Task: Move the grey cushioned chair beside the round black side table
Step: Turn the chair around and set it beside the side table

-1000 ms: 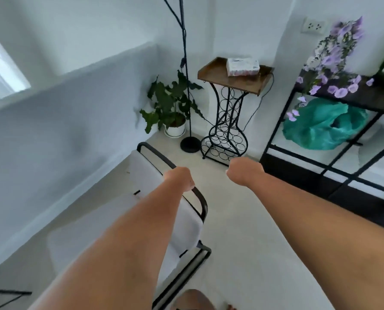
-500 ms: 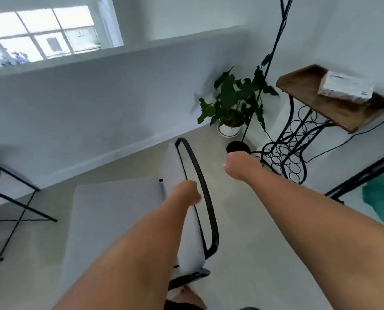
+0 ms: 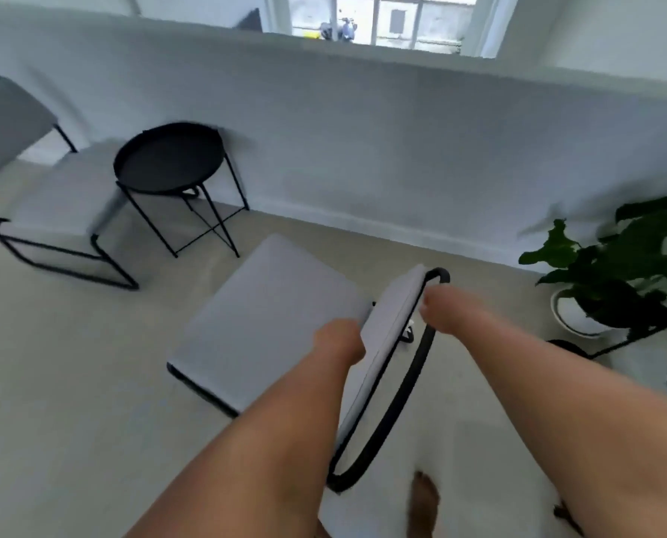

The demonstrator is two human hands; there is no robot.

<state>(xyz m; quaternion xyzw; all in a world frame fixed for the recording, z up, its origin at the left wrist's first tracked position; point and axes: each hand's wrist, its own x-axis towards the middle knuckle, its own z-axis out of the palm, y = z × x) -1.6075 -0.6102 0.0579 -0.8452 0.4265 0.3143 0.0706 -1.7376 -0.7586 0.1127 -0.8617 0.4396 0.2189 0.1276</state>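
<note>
The grey cushioned chair [image 3: 269, 316] with a black tube frame stands on the floor in front of me, seat pointing toward the low wall. My left hand [image 3: 339, 339] is closed on the top of its backrest. My right hand [image 3: 448, 308] is closed over the backrest's black rail near its far corner; motion blur hides the fingers. The round black side table [image 3: 168, 157] stands against the wall, to the left and beyond the chair, with a gap of floor between them.
A second grey chair [image 3: 52, 196] sits left of the side table, close to it. A potted plant [image 3: 635, 266] and a black lamp base [image 3: 569, 347] stand at the right. A low grey wall [image 3: 402, 149] runs behind. My bare foot [image 3: 423, 502] is below the backrest.
My view has swung left, bringing the side table and second chair into sight. The chair has turned with my left hand. My right hand, free before, now rests on the backrest rail.
</note>
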